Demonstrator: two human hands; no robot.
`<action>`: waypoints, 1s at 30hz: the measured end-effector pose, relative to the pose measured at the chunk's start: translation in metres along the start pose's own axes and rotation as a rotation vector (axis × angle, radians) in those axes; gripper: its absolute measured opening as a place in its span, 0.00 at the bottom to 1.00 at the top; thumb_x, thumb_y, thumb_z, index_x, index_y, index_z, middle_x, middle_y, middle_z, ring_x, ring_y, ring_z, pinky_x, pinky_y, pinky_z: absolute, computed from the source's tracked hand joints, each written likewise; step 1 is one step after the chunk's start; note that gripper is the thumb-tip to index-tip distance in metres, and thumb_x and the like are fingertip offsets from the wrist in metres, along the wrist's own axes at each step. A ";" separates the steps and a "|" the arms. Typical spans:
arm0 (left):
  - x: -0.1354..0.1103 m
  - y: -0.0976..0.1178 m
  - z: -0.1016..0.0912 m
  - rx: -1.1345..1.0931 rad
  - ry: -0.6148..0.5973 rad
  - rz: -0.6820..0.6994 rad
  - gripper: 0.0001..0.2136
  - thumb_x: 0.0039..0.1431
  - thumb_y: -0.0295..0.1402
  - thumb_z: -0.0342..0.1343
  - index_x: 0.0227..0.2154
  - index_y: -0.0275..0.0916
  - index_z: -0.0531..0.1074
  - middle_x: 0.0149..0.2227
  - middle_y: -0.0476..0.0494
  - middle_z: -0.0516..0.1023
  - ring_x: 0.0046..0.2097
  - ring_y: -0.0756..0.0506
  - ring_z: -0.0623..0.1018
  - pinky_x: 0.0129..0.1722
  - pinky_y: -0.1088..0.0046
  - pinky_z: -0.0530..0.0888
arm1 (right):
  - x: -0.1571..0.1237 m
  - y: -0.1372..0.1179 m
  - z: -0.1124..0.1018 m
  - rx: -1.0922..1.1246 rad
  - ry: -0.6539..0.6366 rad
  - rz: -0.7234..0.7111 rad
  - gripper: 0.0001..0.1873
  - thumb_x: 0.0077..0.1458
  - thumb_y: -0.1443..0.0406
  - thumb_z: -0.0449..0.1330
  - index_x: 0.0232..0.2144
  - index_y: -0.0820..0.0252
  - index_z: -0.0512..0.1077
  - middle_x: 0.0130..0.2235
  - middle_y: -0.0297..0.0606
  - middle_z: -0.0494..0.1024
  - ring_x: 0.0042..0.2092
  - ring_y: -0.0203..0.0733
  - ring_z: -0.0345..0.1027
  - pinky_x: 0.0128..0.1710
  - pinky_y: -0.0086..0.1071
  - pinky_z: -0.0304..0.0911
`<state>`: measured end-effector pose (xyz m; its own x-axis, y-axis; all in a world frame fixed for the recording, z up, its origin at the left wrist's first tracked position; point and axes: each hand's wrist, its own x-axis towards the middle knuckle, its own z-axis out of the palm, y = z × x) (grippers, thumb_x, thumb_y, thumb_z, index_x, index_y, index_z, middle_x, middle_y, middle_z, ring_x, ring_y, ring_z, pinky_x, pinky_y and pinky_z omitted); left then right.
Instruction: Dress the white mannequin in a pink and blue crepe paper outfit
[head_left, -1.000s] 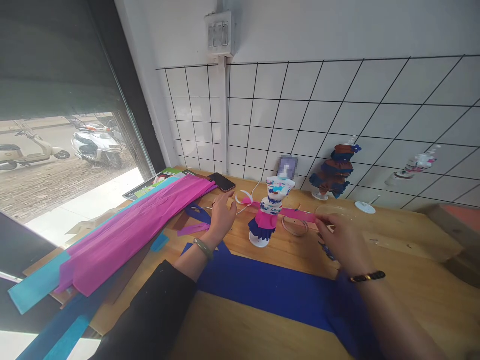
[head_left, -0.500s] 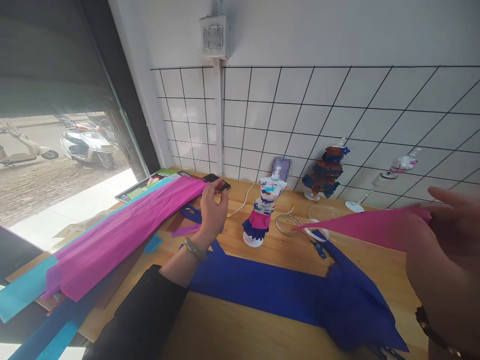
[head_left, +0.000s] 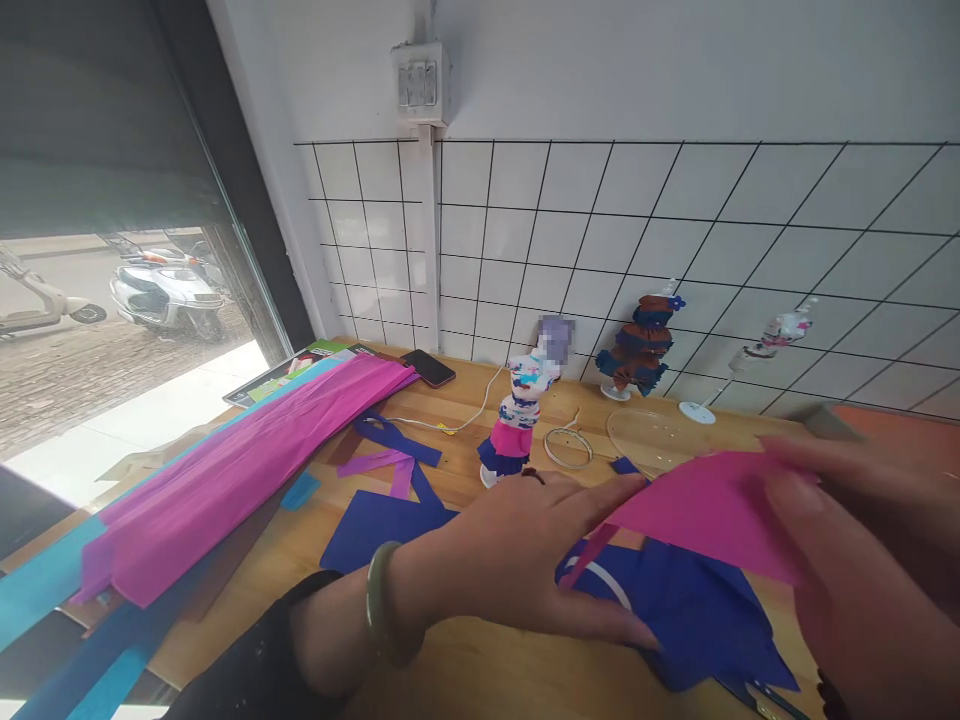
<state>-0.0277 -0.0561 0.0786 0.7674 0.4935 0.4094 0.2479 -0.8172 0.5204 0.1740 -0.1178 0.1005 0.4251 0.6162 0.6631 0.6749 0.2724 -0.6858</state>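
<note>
My right hand [head_left: 855, 560] is raised close to the camera and pinches a pink strip of crepe paper [head_left: 705, 515]. My left hand [head_left: 525, 560] reaches across in front of me, fingers stretched toward the near end of that strip, touching its corner. Under both hands lies a blue crepe sheet [head_left: 675, 610] on the wooden table [head_left: 465, 680]. Behind them stands a small doll figure [head_left: 517, 415] in white patterned top, pink and blue paper skirt, on a round white base.
A long folded pink crepe stack [head_left: 240, 470] over turquoise paper lies at the left. Blue and pink offcuts [head_left: 390, 450], a phone [head_left: 427, 368], a white cable, a wire ring [head_left: 568, 447], a clear dish [head_left: 660, 440] and two more dressed figures [head_left: 637, 345] stand along the grid-lined wall.
My left hand left the phone area and swung right to meet the pink strip. My right hand brought the strip lower and nearer the middle.
</note>
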 end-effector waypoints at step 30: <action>0.004 -0.018 0.015 -0.958 -0.162 -0.383 0.12 0.53 0.36 0.57 0.39 0.37 0.72 0.36 0.47 0.74 0.39 0.48 0.73 0.42 0.70 0.70 | 0.009 -0.017 0.037 0.345 -0.599 0.197 0.09 0.49 0.58 0.62 0.33 0.52 0.77 0.30 0.34 0.79 0.30 0.38 0.73 0.27 0.26 0.72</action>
<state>-0.0205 -0.0438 0.0589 0.8244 0.5656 0.0230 -0.0273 -0.0009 0.9996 0.1438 -0.0893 0.1068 0.0485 0.9507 0.3062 0.3482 0.2713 -0.8973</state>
